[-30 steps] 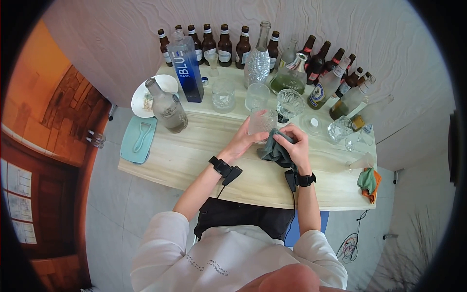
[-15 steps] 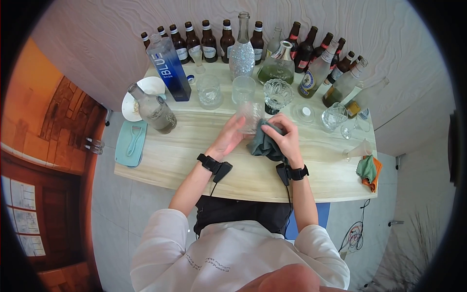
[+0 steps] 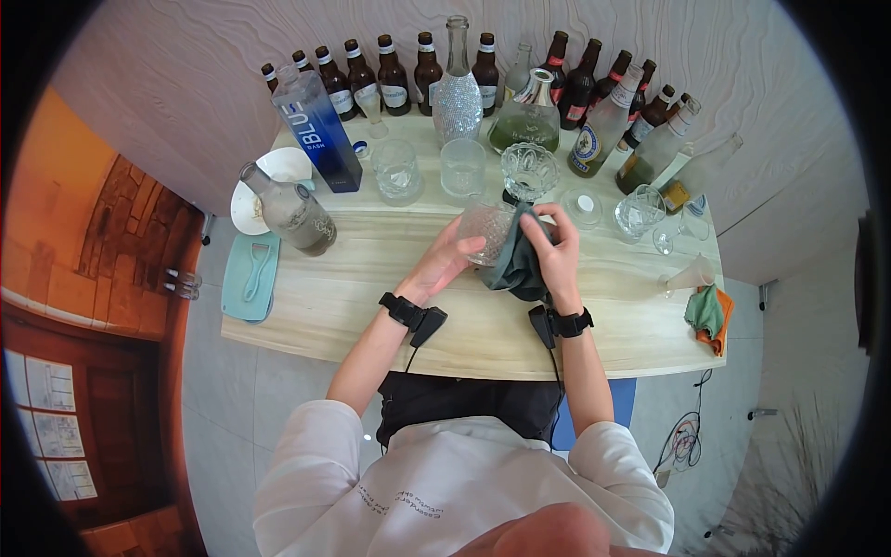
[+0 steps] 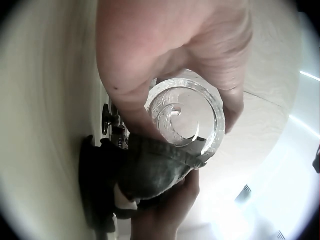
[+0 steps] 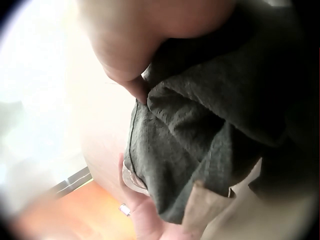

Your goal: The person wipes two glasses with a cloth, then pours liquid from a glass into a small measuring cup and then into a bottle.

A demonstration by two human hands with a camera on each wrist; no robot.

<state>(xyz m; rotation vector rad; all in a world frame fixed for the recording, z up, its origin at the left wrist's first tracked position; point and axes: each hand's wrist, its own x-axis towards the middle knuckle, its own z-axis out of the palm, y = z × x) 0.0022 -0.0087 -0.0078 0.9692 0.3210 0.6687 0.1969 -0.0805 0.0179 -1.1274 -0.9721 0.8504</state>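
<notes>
Both forearms reach up from the bottom of the head view, converging near its centre. The left hand [image 3: 440, 266] is curled in a grip, thumb towards the right hand [image 3: 560, 263], which pinches between thumb [image 3: 535, 232] and bent fingers just beside it.

The textured clear glass tumbler [image 3: 486, 232] looks glossy; the dark grey-green cloth [image 3: 522, 260] looks matt, soft and slightly rough.

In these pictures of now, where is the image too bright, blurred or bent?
Head view: table edge bows, corners black. Left wrist view: glare at lower right, bright glints on the glass. Right wrist view: left side washed out, cloth partly lost in shadow.
</notes>
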